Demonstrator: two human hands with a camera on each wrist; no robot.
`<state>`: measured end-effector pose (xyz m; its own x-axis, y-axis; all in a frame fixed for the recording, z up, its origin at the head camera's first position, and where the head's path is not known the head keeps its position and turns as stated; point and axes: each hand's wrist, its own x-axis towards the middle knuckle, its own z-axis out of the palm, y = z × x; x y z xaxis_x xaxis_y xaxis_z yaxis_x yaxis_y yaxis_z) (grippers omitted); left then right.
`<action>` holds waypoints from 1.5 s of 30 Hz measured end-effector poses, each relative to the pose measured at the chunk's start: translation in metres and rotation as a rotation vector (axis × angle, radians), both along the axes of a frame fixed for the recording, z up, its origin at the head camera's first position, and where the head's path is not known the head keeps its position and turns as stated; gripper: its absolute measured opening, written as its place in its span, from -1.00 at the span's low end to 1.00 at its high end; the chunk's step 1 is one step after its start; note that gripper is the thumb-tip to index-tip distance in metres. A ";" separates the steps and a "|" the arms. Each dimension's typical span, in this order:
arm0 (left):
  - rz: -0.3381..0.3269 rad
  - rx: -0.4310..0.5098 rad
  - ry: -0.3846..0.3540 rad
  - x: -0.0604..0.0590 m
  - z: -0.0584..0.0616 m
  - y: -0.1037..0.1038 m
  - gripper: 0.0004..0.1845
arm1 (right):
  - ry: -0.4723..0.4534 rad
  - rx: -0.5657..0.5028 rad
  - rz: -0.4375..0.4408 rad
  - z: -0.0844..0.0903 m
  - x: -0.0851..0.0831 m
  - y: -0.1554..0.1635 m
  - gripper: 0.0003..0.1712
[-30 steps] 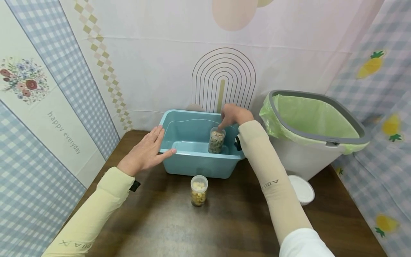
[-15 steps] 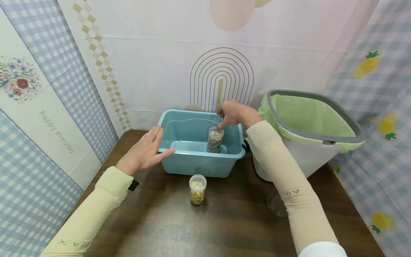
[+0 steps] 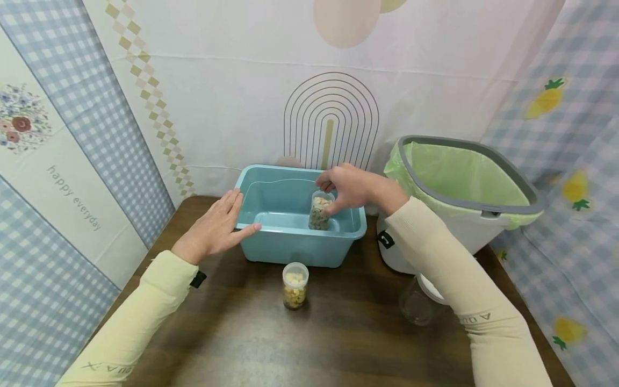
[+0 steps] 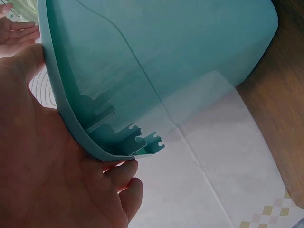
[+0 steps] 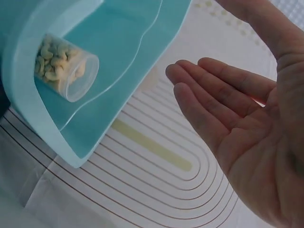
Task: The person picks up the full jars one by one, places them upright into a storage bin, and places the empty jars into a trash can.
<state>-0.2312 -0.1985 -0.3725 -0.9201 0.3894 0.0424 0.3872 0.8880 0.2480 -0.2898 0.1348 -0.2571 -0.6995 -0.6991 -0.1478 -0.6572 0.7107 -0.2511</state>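
A light blue plastic tub (image 3: 290,250) stands on the table. Against its left rim rests my left hand (image 3: 213,228), fingers extended and thumb at the front edge. The left wrist view shows that hand (image 4: 52,156) at the tub's rounded corner. Inside the tub, towards the right, a clear jar of cashews (image 3: 317,217) stands upright without a lid. My right hand (image 3: 350,188) hovers above and behind this jar, thumb and fingers apart. From the right wrist, the hand (image 5: 251,123) looks spread and holds nothing, apart from the jar (image 5: 64,66).
In front of the tub stands a second open jar (image 3: 295,287) with pale and yellow pieces. A bin with a grey rim (image 3: 512,208) and green liner stands on the right. A larger clear jar (image 3: 418,306) with a white lid is partly hidden behind my right sleeve.
My right hand's fingers have spread apart at the cashew jar, and the forearm has swung right, uncovering the larger jar. My left hand stays on the tub rim.
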 end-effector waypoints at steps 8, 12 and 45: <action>0.006 -0.005 0.001 -0.001 0.000 -0.001 0.06 | 0.020 -0.015 0.117 -0.002 0.026 -0.002 -0.17; 0.007 -0.013 0.008 -0.001 0.000 -0.001 0.06 | 0.037 -0.025 0.181 -0.006 0.038 -0.003 -0.20; 0.010 -0.003 0.000 0.000 0.000 0.001 0.07 | -0.016 0.064 0.251 -0.086 0.087 -0.028 -0.16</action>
<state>-0.2309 -0.1979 -0.3730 -0.9241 0.3799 0.0412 0.3780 0.8927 0.2452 -0.2029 0.1071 -0.3431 -0.5022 -0.8396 -0.2071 -0.8115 0.5403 -0.2225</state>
